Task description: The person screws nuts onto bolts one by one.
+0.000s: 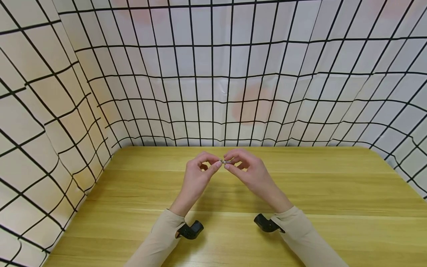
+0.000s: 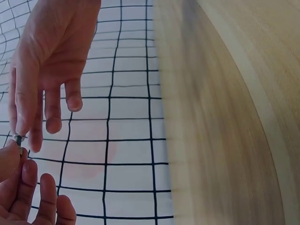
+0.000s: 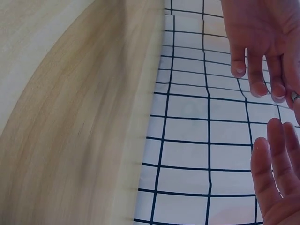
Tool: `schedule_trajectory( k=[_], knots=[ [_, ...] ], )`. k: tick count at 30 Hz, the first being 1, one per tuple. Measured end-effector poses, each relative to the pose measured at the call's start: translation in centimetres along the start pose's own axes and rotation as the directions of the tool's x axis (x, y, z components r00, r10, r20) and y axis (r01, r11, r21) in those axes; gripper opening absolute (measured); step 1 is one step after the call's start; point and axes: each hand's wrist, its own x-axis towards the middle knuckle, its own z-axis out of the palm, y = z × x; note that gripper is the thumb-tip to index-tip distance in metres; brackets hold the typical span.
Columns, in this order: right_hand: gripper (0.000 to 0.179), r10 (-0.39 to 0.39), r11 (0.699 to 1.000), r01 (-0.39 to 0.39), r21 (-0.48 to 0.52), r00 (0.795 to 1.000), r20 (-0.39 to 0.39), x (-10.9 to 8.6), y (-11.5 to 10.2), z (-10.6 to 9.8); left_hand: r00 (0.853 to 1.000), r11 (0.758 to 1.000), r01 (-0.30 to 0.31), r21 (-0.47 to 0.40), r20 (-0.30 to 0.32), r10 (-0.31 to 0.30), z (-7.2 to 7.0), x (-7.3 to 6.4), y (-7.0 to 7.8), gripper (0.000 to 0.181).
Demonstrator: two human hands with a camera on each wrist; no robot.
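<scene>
Judging by its bright metal look and its tiny size, the small metal piece (image 1: 225, 162) was taken to be light, stiff and not fragile. Its surface was thought to be rather slippery, so it could easily be dropped or rolled out from the fingertips. For this reason a hold at the two ends, by thumb and forefinger, was considered the best. One end was pinched in this way by the left hand (image 1: 195, 174). The other end was enclosed between the thumb and forefinger of the right hand (image 1: 256, 172); how firmly it was pressed there could not be told. The piece was thus situated directly between the fingertips of both hands, lying almost level. Its exact shape was too small to be made out. It was held in the air above the counter (image 1: 126, 193), not rested on it, towards the far edge and roughly midway between the left and right edges.
</scene>
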Motion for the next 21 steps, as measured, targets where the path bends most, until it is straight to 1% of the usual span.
schedule_trajectory(
  k=[3,7,10,11,17,21],
  knots=[
    [0.014,0.022,1.0,-0.022,-0.002,1.0,-0.001,0.0,-0.1,0.1,1.0,1.0,0.003,0.003,0.004,-0.003,0.0,0.0,0.1,0.005],
    [0.01,0.056,0.998,-0.056,-0.008,0.998,0.002,0.0,-1.8,0.1,1.0,1.0,0.004,0.003,0.013,-0.004,0.0,-0.1,0.2,0.005],
    [0.006,0.06,0.998,-0.06,-0.007,0.998,0.01,0.0,-2.9,-0.1,1.0,1.0,-0.004,-0.007,0.024,0.004,-0.1,-0.1,0.2,0.005],
    [0.006,0.058,0.998,-0.058,-0.003,0.998,0.013,0.0,-3.0,-0.1,1.0,1.0,-0.006,-0.009,0.027,0.006,0.0,-0.1,0.2,0.005],
    [0.012,0.052,0.999,-0.052,-0.004,0.998,0.024,-0.1,-0.7,0.0,0.999,1.0,-0.021,-0.013,0.04,0.022,0.1,-0.1,0.0,0.005],
    [0.017,0.091,0.996,-0.091,-0.013,0.995,0.036,-0.1,0.1,0.0,0.999,1.0,-0.028,-0.008,0.039,0.028,0.1,-0.1,0.0,0.006]
  ],
)
